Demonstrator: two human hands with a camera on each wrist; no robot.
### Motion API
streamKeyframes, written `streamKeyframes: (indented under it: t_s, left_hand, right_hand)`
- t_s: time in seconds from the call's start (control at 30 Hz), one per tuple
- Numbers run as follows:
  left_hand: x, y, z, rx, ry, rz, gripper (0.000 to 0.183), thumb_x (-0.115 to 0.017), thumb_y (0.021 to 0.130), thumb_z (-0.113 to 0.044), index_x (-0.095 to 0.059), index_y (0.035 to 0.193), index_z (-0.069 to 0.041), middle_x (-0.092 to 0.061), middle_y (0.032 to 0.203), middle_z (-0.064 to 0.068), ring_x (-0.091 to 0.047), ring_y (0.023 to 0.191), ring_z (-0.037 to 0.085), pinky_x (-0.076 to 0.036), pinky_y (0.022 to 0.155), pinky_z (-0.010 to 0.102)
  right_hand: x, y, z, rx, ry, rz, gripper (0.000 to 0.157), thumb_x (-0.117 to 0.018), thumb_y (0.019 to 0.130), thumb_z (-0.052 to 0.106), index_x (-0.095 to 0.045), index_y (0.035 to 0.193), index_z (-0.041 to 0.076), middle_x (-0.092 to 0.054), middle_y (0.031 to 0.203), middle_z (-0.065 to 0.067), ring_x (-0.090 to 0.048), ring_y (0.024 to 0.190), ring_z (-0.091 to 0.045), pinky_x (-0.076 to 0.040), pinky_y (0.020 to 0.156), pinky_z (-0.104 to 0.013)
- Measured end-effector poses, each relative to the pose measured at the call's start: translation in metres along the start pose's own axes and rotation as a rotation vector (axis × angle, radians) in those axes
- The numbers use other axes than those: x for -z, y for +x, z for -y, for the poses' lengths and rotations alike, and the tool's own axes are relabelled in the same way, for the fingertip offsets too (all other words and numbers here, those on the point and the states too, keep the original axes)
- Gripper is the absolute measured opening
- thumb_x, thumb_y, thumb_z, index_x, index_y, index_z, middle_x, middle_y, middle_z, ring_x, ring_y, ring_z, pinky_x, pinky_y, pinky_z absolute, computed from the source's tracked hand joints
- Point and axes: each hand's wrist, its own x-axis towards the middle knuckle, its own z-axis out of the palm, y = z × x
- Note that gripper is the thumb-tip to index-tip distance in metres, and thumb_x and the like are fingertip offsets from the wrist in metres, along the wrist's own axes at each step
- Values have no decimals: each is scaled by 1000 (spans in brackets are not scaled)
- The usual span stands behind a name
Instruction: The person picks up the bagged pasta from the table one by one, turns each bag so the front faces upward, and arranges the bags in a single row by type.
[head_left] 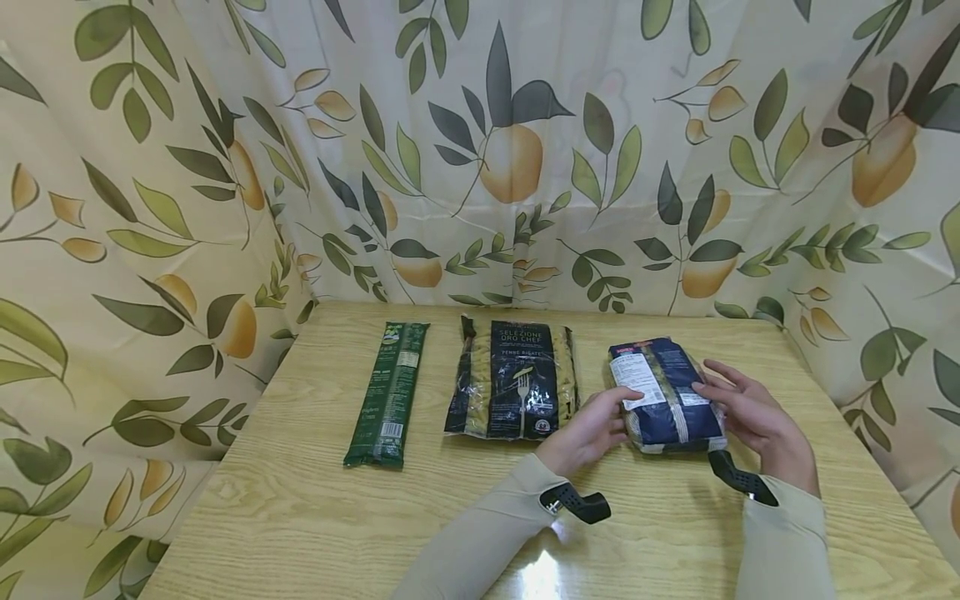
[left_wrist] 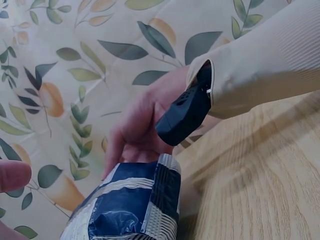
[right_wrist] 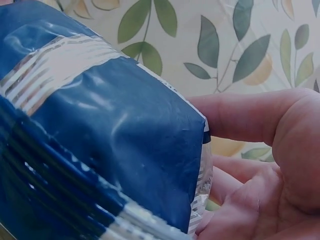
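A dark blue plastic food packet with a white label and clear striped bands is held between both hands at the right of the table. My left hand grips its left side, thumb on the upper face and the other fingers partly hidden by the packet. On the opposite side, my right hand holds it with the thumb over the top edge. The right wrist view shows the packet's crimped end close up, beside the right hand. At the edge of the left wrist view, part of the left hand appears.
To the left of the held packet lies a black and clear bag of penne rigate. Farther left is a long, narrow green packet. They lie on a light wood table, with a leaf-and-fruit patterned curtain around its back and sides.
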Motion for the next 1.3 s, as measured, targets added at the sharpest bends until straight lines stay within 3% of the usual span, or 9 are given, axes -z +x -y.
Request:
streamKeyframes:
  t_s: [0.43, 0.67, 0.83, 0.93, 1.07, 1.17, 1.27, 1.3]
  left_hand:
    - [-1, 4, 4, -4, -2, 23, 32, -59, 97, -23, -64, 123, -6, -68, 127, 12, -63, 115, 24, -46, 108, 41]
    - [-3, 5, 6, 6, -14, 37, 35, -59, 96, -20, -62, 127, -4, -62, 139, 14, -53, 138, 36, -33, 123, 50]
    - [-7, 5, 8, 16, -13, 21, 32, -60, 96, -20, -65, 123, -4, -47, 155, 18, -37, 150, 45, -22, 128, 56]
    - [-8, 4, 9, 12, -3, 22, 30, -60, 96, -20, -65, 122, -4, -48, 154, 15, -39, 149, 43, -24, 127, 55]
    - [-10, 4, 10, 13, 2, 31, 28, -61, 95, -20, -63, 121, -8, -59, 136, 7, -52, 132, 30, -33, 119, 48]
    - [-11, 3, 10, 19, -11, 30, 35, -61, 95, -19, -59, 128, -7, -57, 140, 9, -49, 136, 33, -31, 121, 50]
    - [-13, 2, 11, 17, -22, 32, 44, -61, 95, -18, -54, 136, -4, -45, 155, 17, -35, 150, 45, -23, 128, 56]
    - [-14, 2, 11, 16, -25, 34, 47, -61, 95, -18, -53, 139, -3, -41, 159, 19, -30, 153, 47, -20, 129, 57]
  right_hand:
    - [1, -2, 1, 39, 100, -40, 96, -68, 101, 22, 2, 168, 19, 8, 170, -22, -59, 88, 15, -59, 78, -20]
    - [6, -4, -1, 30, 45, -89, 99, -72, 99, 28, -1, 168, 23, 2, 171, -19, -51, 115, 5, -55, 79, -14]
    - [9, -6, -1, 51, 55, -100, 99, -72, 99, 24, -1, 168, 23, -1, 170, -20, -59, 92, 16, -56, 77, -15]
    - [9, -6, -1, 49, 55, -106, 101, -72, 98, 24, 2, 167, 26, 0, 170, -19, -58, 87, 17, -58, 77, -16]
    - [10, -7, 0, 45, 63, -127, 103, -73, 98, 23, 3, 167, 28, -1, 170, -18, -58, 88, 17, -57, 76, -15]
    - [11, -9, 0, 51, 78, -140, 103, -74, 97, 22, 1, 167, 28, -3, 170, -17, -59, 89, 18, -54, 74, -15]
    - [12, -11, -1, 69, 89, -145, 105, -76, 95, 21, 0, 168, 28, -13, 170, -8, -57, 88, 18, -53, 73, -14]
    - [12, -11, -1, 79, 100, -146, 105, -76, 95, 19, -1, 168, 27, -27, 169, 1, -57, 87, 18, -52, 73, -14]
